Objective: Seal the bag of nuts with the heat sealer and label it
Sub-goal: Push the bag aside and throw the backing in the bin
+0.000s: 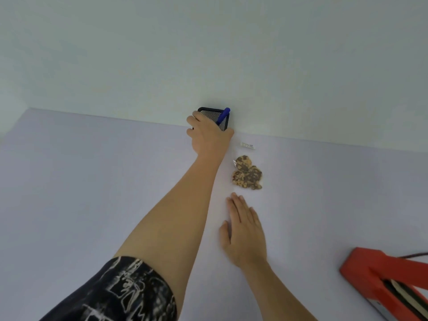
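Left hand (206, 133) grips a blue marker pen (222, 115) at the black mesh holder (214, 114); right hand (245, 230) lies flat, fingers spread, near the clear bag of nuts (247, 173).

The pale desk (92, 193) carried a mesh pen holder (221, 120) at twelve o'clock, a label (247, 145), the nut bag (247, 173), a flat right hand (246, 237) and, at four o'clock, a red heat sealer (384, 276)

black mesh holder (222, 122) (against wall), pale table (92, 181)

blue pen (223, 115), black mesh holder (209, 111), red sealer (379, 272), lilac table (92, 181)
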The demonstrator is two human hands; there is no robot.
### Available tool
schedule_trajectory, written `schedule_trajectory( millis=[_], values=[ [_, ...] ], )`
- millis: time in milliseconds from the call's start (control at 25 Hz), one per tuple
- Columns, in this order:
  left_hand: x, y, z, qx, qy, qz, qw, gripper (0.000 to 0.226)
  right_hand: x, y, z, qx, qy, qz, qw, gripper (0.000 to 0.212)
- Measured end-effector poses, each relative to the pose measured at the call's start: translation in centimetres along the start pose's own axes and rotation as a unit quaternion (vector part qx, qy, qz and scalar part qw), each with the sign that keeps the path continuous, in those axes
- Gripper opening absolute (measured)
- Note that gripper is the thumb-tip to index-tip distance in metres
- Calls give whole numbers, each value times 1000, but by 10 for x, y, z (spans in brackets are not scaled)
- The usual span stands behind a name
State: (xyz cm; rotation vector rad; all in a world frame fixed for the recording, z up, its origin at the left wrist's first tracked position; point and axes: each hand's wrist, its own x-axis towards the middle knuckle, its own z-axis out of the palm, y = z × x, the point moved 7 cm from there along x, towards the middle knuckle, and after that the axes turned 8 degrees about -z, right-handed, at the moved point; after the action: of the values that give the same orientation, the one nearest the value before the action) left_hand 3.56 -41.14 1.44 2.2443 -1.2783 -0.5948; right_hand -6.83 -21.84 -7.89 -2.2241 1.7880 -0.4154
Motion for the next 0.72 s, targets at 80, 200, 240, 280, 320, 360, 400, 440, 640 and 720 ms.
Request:
schedule_trajectory(
  millis=[80,200,240,280,320,360,400,440,640,720],
  values=[
    [5,3,3,8,-7,-12,1000,81,0,-1,-1,-2,2,0,1000,59],
    [5,3,5,19,-23,-29,999,96,-1,-1,-2,-5,5,1,1000,58],
    [3,2,6,29,-30,-34,999,105,-1,-1,-2,-6,7,0,1000,58],
    [0,0,5,40,-37,-38,998,111,-1,-1,-3,-8,7,0,1000,58],
    [-5,-4,1,45,-41,-39,997,114,0,-1,-3,-9,3,-2,1000,58],
    [-13,-8,-6,42,-40,-34,998,114,0,-2,-2,-8,-6,-2,1000,58],
    [-21,-15,-14,32,-36,-21,999,111,1,-3,-1,-9,-13,-1,1000,58],
    [-34,-25,-23,17,-35,-1,999,107,2,-3,-1,-13,-16,2,1000,59],
    [-124,-138,-64,-1,-104,76,992,67,-15,-15,8,-35,-88,10,995,73],
    [-151,-198,-83,42,-121,78,989,53,-40,-33,9,-43,-87,18,995,72]
  ],
)
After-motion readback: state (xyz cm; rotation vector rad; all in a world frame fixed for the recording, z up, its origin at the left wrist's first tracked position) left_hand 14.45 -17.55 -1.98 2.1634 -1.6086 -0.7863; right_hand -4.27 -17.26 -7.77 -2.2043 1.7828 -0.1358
